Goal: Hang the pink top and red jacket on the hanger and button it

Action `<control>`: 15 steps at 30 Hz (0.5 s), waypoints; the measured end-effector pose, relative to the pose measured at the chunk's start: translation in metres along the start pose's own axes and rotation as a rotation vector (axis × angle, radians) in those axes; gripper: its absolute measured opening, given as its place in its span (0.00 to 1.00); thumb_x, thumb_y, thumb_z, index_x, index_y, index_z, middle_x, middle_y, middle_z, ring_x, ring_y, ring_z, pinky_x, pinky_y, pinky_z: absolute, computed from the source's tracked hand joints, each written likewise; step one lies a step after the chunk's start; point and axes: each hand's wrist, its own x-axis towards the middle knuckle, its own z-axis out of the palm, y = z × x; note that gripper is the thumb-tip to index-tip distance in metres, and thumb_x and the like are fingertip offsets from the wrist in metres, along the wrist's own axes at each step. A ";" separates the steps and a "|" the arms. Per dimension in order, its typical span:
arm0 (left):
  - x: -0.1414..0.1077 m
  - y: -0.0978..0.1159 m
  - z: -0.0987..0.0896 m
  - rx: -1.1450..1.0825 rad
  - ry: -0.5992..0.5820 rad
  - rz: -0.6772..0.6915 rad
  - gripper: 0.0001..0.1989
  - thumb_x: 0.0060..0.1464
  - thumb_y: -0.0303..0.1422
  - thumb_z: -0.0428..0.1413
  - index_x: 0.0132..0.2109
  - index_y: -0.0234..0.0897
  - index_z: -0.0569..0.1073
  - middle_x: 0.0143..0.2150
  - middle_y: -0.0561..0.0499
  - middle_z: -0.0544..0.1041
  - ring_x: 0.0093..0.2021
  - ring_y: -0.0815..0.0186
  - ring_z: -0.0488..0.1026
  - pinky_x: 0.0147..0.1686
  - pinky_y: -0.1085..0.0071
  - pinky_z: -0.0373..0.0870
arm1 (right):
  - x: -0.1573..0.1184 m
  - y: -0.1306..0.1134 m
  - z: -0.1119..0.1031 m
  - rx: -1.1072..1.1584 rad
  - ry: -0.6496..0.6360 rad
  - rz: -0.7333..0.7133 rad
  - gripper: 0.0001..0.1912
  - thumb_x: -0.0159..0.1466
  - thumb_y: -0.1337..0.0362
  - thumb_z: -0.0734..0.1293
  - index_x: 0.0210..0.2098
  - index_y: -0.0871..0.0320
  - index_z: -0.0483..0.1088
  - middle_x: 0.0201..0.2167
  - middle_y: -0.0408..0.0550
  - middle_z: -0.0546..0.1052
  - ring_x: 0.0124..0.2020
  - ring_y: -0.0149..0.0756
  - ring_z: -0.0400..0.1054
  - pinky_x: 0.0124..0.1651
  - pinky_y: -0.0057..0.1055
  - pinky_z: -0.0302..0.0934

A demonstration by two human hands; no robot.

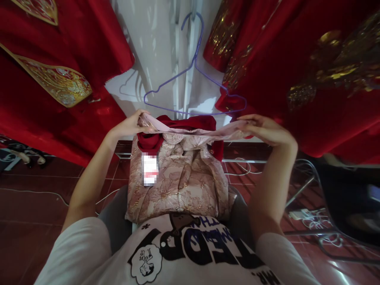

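Where big red clothes (101, 43) hang on both sides, it looks like they leave a gap in the middle for the person to work. In that gap, the shiny patterned cloth (184, 178) lies on the person's lap, close against the white shirt (166, 253). The lap seems to work like a little table, so the soft cloth has something to rest on.

Both arms reach forward, one on each side of the cloth, with the elbows out. That may be to give the cloth room between them.

Past the hands, a thin purple hanger (195, 58) is up by the pale wall, with no clothes on it. Under it, some dark red cloth (190, 122) shows behind the patterned cloth, and more pokes out at the left.

A pale pink strip (192, 134) runs across the top, from one hand to the other. The left hand (137, 123) pinches one end, and its wrist bends just a bit. The right hand (261, 127) pinches the other end, and its wrist bends in a lot. They are well apart, maybe to spread the strip out, though it dips in the middle.

Last, a small white tag (150, 170) lies on the left of the patterned cloth. Its words are too blurry to read.
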 end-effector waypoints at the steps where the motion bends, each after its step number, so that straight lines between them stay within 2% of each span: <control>1: -0.001 0.005 -0.005 0.075 0.007 0.003 0.22 0.52 0.47 0.65 0.47 0.37 0.75 0.36 0.50 0.75 0.40 0.59 0.76 0.46 0.65 0.75 | -0.004 -0.002 -0.004 0.018 -0.062 -0.016 0.19 0.52 0.75 0.73 0.43 0.55 0.77 0.38 0.49 0.80 0.36 0.34 0.73 0.41 0.30 0.68; 3: 0.000 0.022 -0.010 0.215 0.059 0.027 0.15 0.57 0.45 0.62 0.37 0.37 0.75 0.30 0.50 0.73 0.38 0.59 0.75 0.46 0.63 0.74 | -0.008 -0.003 -0.008 0.019 -0.159 -0.048 0.27 0.48 0.78 0.74 0.47 0.56 0.77 0.43 0.51 0.82 0.42 0.35 0.75 0.47 0.31 0.70; 4: 0.002 0.033 -0.011 0.256 0.092 0.066 0.13 0.60 0.43 0.61 0.36 0.37 0.76 0.31 0.49 0.74 0.39 0.58 0.75 0.48 0.62 0.73 | -0.008 -0.003 -0.008 0.001 -0.167 -0.061 0.27 0.47 0.78 0.74 0.46 0.56 0.77 0.45 0.51 0.82 0.44 0.36 0.76 0.48 0.32 0.71; 7: 0.012 0.065 -0.003 0.279 0.115 0.245 0.10 0.66 0.37 0.55 0.43 0.37 0.78 0.44 0.45 0.79 0.49 0.56 0.77 0.55 0.59 0.72 | -0.004 0.000 -0.006 -0.116 -0.044 -0.096 0.15 0.54 0.76 0.73 0.40 0.56 0.77 0.41 0.53 0.83 0.41 0.37 0.76 0.48 0.35 0.72; 9: 0.023 0.079 0.011 0.260 0.066 0.364 0.09 0.67 0.34 0.54 0.46 0.38 0.79 0.53 0.44 0.79 0.57 0.55 0.75 0.60 0.57 0.70 | 0.000 0.003 -0.003 -0.210 0.047 -0.133 0.08 0.59 0.74 0.71 0.36 0.56 0.77 0.37 0.53 0.83 0.37 0.37 0.76 0.48 0.37 0.71; 12: 0.040 0.086 0.040 0.215 -0.022 0.528 0.09 0.68 0.30 0.54 0.49 0.38 0.78 0.65 0.42 0.75 0.65 0.55 0.71 0.67 0.54 0.64 | 0.002 0.004 0.001 -0.201 0.106 -0.219 0.06 0.61 0.73 0.71 0.36 0.56 0.77 0.36 0.51 0.84 0.36 0.37 0.77 0.50 0.38 0.71; 15: 0.050 0.083 0.069 0.221 -0.059 0.562 0.07 0.69 0.30 0.54 0.46 0.37 0.77 0.71 0.43 0.69 0.71 0.52 0.64 0.73 0.43 0.53 | 0.001 0.003 0.006 -0.085 0.171 -0.254 0.07 0.60 0.73 0.72 0.37 0.57 0.75 0.36 0.53 0.84 0.36 0.37 0.78 0.48 0.37 0.72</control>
